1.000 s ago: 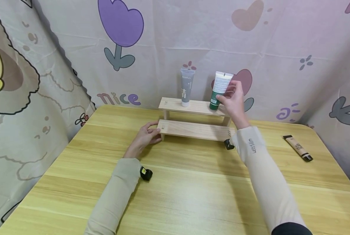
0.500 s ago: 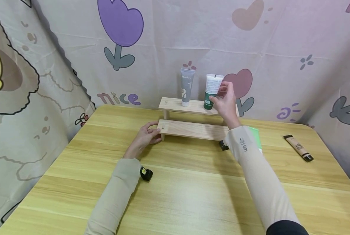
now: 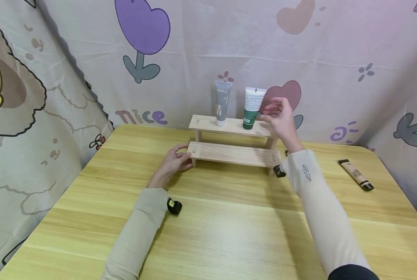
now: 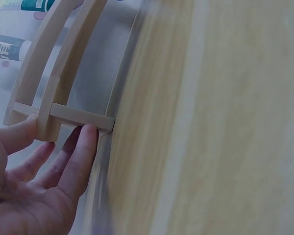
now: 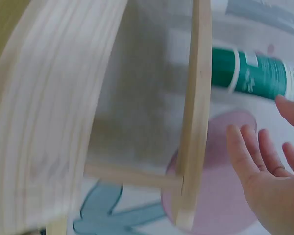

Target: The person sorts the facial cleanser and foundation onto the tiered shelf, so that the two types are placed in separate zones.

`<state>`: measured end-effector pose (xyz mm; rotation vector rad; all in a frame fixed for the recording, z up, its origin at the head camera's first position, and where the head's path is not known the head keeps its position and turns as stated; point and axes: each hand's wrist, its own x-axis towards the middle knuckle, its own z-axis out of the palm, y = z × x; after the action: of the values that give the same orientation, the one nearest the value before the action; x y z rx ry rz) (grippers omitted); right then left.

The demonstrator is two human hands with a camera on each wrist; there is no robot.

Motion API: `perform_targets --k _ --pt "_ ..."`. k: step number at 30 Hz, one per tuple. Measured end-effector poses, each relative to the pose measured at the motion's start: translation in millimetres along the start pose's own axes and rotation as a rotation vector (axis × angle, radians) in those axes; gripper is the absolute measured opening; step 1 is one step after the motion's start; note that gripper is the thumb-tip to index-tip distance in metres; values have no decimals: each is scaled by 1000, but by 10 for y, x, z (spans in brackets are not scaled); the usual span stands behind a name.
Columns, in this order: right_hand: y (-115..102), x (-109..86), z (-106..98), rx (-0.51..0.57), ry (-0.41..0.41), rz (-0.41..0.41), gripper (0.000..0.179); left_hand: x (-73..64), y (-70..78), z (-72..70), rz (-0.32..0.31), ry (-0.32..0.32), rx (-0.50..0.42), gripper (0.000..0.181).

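A two-tier wooden shelf stands on the table. On its top tier a grey tube and a white-and-green tube stand upright on their caps. My right hand is just right of the white-and-green tube, fingers spread and holding nothing. In the right wrist view a gap shows between those fingers and the tube's green lower part. At the shelf's left end, my left hand pinches the lower tier, thumb on the board's edge and fingertips against the side leg.
A beige tube with a black cap lies flat at the right of the wooden table. Behind the shelf hangs a patterned cloth. Black wrist cameras sit at both cuffs, the right one close to the shelf's lower right corner.
My right hand moved the white-and-green tube left along the top tier, then let it go and drew back to the right. My left hand has stayed on the shelf.
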<state>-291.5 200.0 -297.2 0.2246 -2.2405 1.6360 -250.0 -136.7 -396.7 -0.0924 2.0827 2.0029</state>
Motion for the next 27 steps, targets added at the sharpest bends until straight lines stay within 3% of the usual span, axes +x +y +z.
perform_targets --k 4,15,22,27 --pt "37 -47 -220 -24 1 13 56 2 -3 -4 5 -1 5 48" --pt "240 -169 -730 94 64 115 51 15 -10 -1 6 -3 -3 48" --pt "366 -308 -922 203 64 195 44 6 0 -9 -2 -1 0 49" --pt "451 -394 -997 176 34 241 45 -1 13 -9 -8 -1 -2 49"
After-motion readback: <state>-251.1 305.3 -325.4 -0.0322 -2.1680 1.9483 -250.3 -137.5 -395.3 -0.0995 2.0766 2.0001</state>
